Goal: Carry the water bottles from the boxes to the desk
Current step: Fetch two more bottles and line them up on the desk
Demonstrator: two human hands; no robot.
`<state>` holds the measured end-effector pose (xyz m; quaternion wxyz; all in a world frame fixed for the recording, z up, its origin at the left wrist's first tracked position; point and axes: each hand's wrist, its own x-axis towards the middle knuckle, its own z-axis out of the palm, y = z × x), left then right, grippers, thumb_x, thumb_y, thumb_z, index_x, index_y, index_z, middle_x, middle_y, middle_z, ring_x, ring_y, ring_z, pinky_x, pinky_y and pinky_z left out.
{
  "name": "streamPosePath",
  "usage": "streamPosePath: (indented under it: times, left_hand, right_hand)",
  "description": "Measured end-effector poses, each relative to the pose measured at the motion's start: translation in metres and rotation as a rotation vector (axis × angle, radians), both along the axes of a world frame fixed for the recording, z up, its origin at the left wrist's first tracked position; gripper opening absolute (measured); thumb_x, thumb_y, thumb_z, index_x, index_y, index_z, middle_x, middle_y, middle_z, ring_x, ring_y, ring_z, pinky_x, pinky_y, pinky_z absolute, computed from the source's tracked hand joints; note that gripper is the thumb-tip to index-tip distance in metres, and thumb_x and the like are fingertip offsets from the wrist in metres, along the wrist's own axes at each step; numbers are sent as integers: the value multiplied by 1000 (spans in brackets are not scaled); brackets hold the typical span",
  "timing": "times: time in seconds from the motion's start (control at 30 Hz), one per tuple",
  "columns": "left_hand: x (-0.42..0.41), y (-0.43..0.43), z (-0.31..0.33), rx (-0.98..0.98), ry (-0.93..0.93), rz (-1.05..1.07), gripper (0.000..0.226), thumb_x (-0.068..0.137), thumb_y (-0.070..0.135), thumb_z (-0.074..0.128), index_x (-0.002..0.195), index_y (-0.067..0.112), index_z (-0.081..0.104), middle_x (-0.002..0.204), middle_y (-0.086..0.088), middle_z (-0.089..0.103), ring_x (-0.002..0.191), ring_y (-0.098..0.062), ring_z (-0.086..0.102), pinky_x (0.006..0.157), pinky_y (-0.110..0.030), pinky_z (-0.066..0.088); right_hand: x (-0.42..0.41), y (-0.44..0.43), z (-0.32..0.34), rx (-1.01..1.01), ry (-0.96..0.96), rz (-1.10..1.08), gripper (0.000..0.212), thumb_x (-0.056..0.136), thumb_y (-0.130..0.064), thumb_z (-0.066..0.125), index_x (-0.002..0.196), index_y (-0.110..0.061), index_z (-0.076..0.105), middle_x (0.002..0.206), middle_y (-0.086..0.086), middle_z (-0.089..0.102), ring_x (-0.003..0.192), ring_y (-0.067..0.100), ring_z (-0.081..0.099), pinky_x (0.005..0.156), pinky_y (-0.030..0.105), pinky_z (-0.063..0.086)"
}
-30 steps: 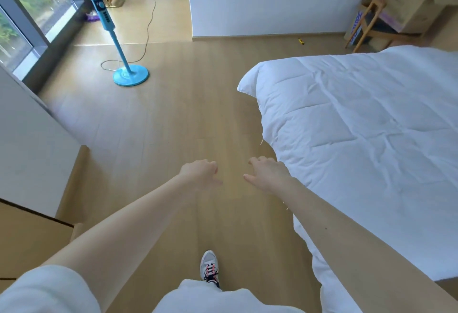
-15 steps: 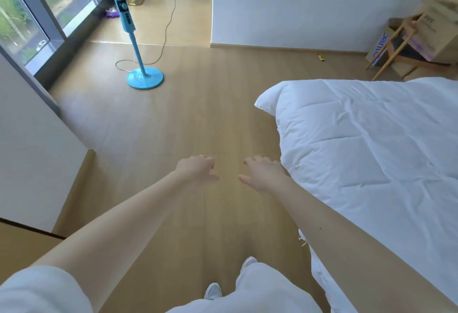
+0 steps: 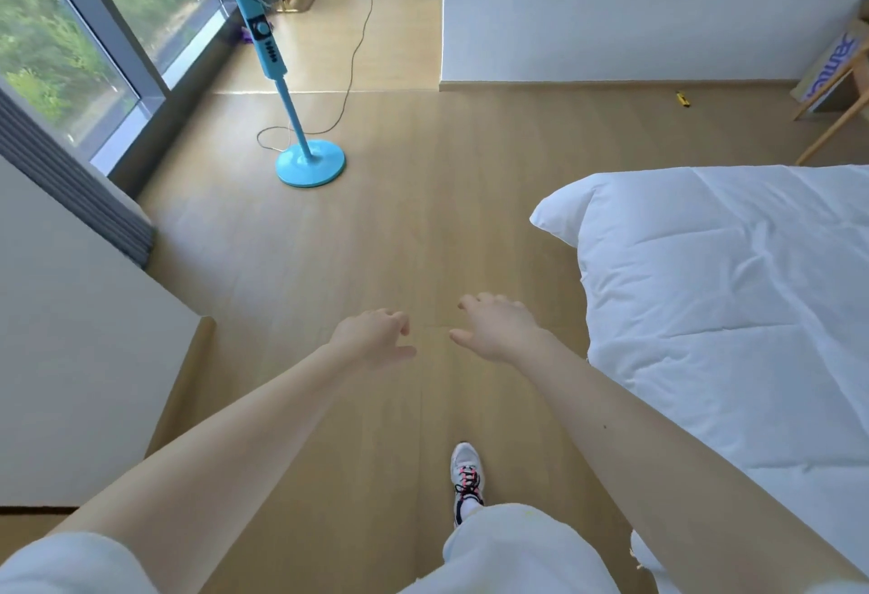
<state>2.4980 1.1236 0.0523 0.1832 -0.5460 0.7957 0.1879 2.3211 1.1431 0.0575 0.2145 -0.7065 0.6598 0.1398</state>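
Note:
No water bottle is in view. Both arms reach out in front of me over the wooden floor. My left hand [image 3: 374,338] hangs with loosely curled fingers and holds nothing. My right hand [image 3: 496,328] is beside it, a short gap apart, fingers relaxed and spread, also holding nothing. A cardboard box [image 3: 834,69] with blue lettering shows at the far right edge, partly cut off by the frame and behind a wooden chair leg.
A bed with a white duvet [image 3: 733,302] fills the right side. A blue pedestal fan [image 3: 308,161] with a trailing cord stands ahead left by the window. A white cabinet wall [image 3: 61,358] lines the left. My shoe [image 3: 466,476] steps on the wooden floor.
I have walked forward; the fan, the far wall and the bed corner are nearer. The view has turned left, so the boxes slid to the right edge. Both hands stay held out, holding nothing.

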Motion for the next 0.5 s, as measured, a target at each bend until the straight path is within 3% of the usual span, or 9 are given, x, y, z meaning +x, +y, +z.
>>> streamPosePath:
  times: [0.5]
  left_hand:
    - [-81, -236, 2, 13, 71, 42, 42, 94, 43, 54, 127, 17, 51, 128, -6, 51, 114, -27, 51, 95, -41, 45]
  right_hand:
    - [-82, -227, -3, 46, -8, -28, 57, 100, -48, 40, 146, -16, 32, 148, 8, 37, 135, 28, 36, 109, 43, 30]
